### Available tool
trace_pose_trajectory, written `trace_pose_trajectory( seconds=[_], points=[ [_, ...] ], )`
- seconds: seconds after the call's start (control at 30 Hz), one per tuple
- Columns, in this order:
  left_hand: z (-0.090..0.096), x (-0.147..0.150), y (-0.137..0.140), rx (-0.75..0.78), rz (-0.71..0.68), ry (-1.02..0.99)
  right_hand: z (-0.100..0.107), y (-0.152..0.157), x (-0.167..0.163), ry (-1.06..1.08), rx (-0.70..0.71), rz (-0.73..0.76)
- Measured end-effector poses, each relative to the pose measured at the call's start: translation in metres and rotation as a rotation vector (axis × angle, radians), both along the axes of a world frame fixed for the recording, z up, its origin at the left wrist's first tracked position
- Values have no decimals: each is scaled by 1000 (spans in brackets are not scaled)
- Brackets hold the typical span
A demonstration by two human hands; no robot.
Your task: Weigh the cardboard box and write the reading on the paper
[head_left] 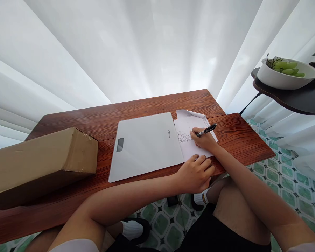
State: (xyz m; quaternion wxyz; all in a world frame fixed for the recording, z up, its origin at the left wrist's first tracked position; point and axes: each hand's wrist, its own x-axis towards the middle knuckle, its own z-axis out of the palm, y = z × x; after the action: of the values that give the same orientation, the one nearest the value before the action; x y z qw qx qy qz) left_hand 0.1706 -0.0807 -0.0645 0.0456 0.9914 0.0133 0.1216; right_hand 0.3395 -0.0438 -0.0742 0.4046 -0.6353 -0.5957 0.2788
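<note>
A black-and-clear pen (207, 130) is gripped in my right hand (204, 139), with its tip side hidden behind the fingers. Beneath that hand lies a white sheet of paper (187, 123) bearing rows of small handwriting and a circled mark; its far edge curls up. My left hand (195, 174) rests at the table's front edge, fingers bent over the near edge of the paper, thumb side low. Left of the paper and touching or nearly touching it is a flat white bathroom scale (147, 145) with a grey display window.
A long cardboard box (39, 162) sits on the left of the reddish wooden table (241, 136). At right, a dark shelf (283, 99) carries a white bowl (286, 79) of green grapes (287, 66). White curtains (147, 45) hang behind; green tiled floor (301, 192) lies below.
</note>
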Motion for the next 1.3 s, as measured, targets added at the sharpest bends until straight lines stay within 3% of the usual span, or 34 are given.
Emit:
trace_pose_trajectory(
  seconds=[1.3],
  points=[
    [1,0,0,14,-6,7,-2,0,-1,-8,16,-19]
  ],
)
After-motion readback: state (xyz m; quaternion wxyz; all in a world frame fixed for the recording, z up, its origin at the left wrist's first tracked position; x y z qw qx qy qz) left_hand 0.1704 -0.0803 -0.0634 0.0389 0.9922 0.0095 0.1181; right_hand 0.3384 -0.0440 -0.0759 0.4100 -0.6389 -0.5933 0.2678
